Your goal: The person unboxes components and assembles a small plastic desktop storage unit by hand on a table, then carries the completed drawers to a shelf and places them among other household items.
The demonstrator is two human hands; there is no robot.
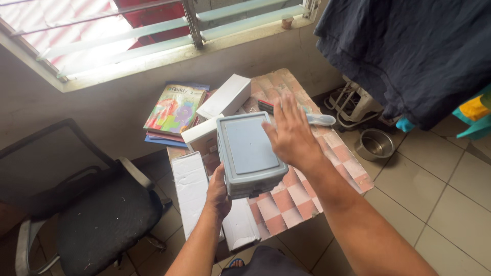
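Chair [76, 204] cut off — box's [249, 153] underside hidden

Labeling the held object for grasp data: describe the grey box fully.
The grey plastic box is squarish with rounded corners, looks like matte blue-grey plastic, with a raised rim around a flat recessed top panel. Its front side shows stacked horizontal tiers, like small drawers, with a dark bit at the bottom edge. It is held above the checkered table, tilted top toward the camera. The left hand grips its lower left; the right hand presses flat on its right edge.
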